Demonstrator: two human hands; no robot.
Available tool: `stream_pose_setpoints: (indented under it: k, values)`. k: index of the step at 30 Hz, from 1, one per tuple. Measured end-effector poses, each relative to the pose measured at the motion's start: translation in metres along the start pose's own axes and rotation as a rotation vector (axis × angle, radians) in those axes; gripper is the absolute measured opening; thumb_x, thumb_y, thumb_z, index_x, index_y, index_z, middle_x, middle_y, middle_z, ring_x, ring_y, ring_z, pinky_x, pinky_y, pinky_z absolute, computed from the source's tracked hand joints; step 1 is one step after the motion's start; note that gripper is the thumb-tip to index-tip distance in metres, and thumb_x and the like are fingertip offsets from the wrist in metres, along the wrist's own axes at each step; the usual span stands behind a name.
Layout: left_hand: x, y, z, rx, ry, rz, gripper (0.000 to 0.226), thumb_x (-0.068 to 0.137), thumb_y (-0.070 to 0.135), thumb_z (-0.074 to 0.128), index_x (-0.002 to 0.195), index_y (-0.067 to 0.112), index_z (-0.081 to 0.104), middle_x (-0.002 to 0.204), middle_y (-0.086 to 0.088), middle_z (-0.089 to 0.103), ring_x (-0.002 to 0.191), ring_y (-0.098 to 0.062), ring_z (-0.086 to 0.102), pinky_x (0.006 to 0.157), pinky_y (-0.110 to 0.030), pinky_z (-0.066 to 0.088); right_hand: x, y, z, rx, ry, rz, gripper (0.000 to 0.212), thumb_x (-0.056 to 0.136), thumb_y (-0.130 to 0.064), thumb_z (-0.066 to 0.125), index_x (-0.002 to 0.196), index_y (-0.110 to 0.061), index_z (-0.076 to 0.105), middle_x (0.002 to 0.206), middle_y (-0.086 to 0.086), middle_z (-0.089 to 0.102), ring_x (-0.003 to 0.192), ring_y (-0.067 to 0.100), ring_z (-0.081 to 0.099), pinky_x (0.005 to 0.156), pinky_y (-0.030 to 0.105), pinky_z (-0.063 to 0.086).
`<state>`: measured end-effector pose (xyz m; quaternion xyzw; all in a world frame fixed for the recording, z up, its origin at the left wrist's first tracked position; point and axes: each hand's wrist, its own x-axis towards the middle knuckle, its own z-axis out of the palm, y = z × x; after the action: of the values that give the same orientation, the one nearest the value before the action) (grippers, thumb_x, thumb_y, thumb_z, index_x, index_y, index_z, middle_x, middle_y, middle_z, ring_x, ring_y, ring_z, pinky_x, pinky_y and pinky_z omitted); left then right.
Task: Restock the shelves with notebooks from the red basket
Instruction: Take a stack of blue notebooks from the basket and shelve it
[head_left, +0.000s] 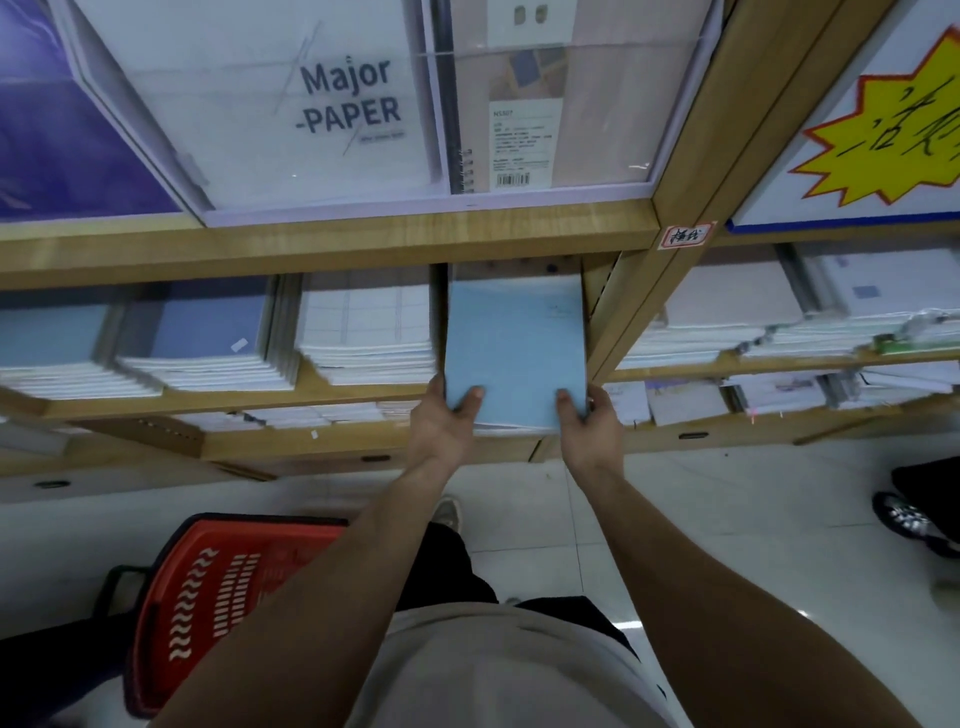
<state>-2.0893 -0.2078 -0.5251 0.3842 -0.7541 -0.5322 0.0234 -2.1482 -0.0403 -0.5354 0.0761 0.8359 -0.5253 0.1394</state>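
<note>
Wooden shelf (337, 393) bearing white and blue notebook stacks (363, 332) side by side; red basket (208, 597) standing on white tiled floor (727, 519).

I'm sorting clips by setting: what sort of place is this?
Likely a stationery shop: wooden shelves piled with paper pads, blue notebooks held at the shelf, a yellow starburst sign, a red basket on the floor.
</note>
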Motion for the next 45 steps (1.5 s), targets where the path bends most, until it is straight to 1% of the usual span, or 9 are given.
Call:
stream_pose_setpoints:
  k: [4, 11, 16, 20, 25, 31, 36, 40, 45]
  values:
    - [0.01, 0.014, 0.001, -0.063, 0.012, 0.01, 0.042, 0.093, 0.036, 0.069, 0.128, 0.014, 0.061, 0.118, -0.003, 0.071, 0.106, -0.022, 0.067, 0.091, -0.03, 0.052, 0.016, -0.011, 0.0, -0.093, -0.02, -0.059, 0.044, 0.101, -0.044, 0.053, 0.131, -0.012, 0.058, 0.118, 0.007, 0.07, 0.108, 0.027, 0.066, 0.092, 0.04, 0.055]
    - [0.037, 0.044, -0.002, 0.034, -0.024, -0.003, 0.046, 0.096, 0.043, 0.064, 0.13, 0.013, 0.058, 0.125, -0.006, 0.067, 0.115, -0.027, 0.063, 0.084, -0.025, 0.045, 0.04, -0.034, 0.004, -0.086, -0.027, -0.016, 0.045, 0.1, -0.037, 0.057, 0.135, -0.008, 0.054, 0.126, 0.011, 0.066, 0.114, 0.029, 0.063, 0.09, 0.029, 0.048]
    - [0.014, 0.023, -0.006, 0.103, 0.026, 0.065, 0.041, 0.098, 0.031, 0.062, 0.134, 0.015, 0.053, 0.121, -0.003, 0.07, 0.105, -0.025, 0.068, 0.087, -0.028, 0.052, 0.015, -0.005, 0.008, -0.186, 0.009, 0.005, 0.063, 0.097, -0.054, 0.053, 0.143, -0.012, 0.046, 0.133, 0.012, 0.062, 0.121, 0.032, 0.06, 0.1, 0.045, 0.051]
    - [0.008, 0.02, 0.004, 0.245, 0.057, 0.098, 0.042, 0.101, 0.014, 0.048, 0.143, 0.011, 0.048, 0.12, -0.009, 0.068, 0.107, -0.029, 0.065, 0.087, -0.03, 0.049, 0.02, -0.01, 0.011, -0.174, 0.051, -0.021, 0.052, 0.101, -0.042, 0.052, 0.14, -0.008, 0.048, 0.13, 0.016, 0.063, 0.12, 0.035, 0.06, 0.097, 0.044, 0.052]
    - [0.019, 0.038, 0.009, 0.318, -0.031, 0.102, 0.046, 0.099, 0.008, 0.044, 0.144, 0.013, 0.045, 0.126, -0.01, 0.066, 0.11, -0.028, 0.063, 0.08, -0.019, 0.043, 0.035, -0.032, 0.008, -0.239, 0.098, -0.016, 0.046, 0.104, -0.029, 0.051, 0.142, -0.004, 0.043, 0.128, 0.02, 0.063, 0.115, 0.037, 0.062, 0.09, 0.036, 0.049]
    - [0.024, 0.016, -0.008, 0.28, -0.181, 0.083, 0.066, 0.099, 0.02, 0.058, 0.158, 0.022, 0.028, 0.148, -0.002, 0.054, 0.131, -0.023, 0.055, 0.109, -0.039, 0.047, 0.013, -0.011, -0.002, -0.592, -0.058, -0.121, 0.08, 0.099, -0.033, 0.056, 0.159, -0.007, 0.009, 0.139, 0.019, 0.05, 0.12, 0.037, 0.054, 0.094, 0.048, 0.049]
    - [0.021, 0.004, -0.011, 0.222, -0.141, 0.133, 0.06, 0.096, 0.008, 0.059, 0.152, 0.012, 0.041, 0.143, -0.011, 0.056, 0.128, -0.027, 0.056, 0.107, -0.041, 0.047, 0.004, -0.002, -0.006, -0.83, -0.172, -0.227, 0.047, 0.093, -0.026, 0.06, 0.138, -0.014, 0.049, 0.136, 0.01, 0.052, 0.125, 0.031, 0.05, 0.094, 0.043, 0.048]
    - [0.023, 0.008, -0.008, 0.191, -0.152, 0.095, 0.055, 0.096, 0.0, 0.057, 0.148, 0.011, 0.046, 0.143, -0.008, 0.057, 0.133, -0.024, 0.053, 0.112, -0.036, 0.042, 0.015, -0.012, 0.004, -0.782, -0.287, -0.303, 0.06, 0.089, -0.026, 0.066, 0.144, -0.016, 0.045, 0.146, 0.008, 0.044, 0.134, 0.03, 0.042, 0.103, 0.042, 0.045]
    - [0.036, 0.031, -0.007, 0.264, -0.153, 0.117, 0.043, 0.092, 0.002, 0.056, 0.134, 0.013, 0.053, 0.121, -0.011, 0.067, 0.112, -0.03, 0.063, 0.095, -0.036, 0.051, 0.03, -0.02, 0.011, -0.815, -0.297, -0.338, 0.07, 0.084, -0.027, 0.071, 0.146, -0.014, 0.042, 0.145, 0.01, 0.043, 0.135, 0.03, 0.041, 0.107, 0.041, 0.041]
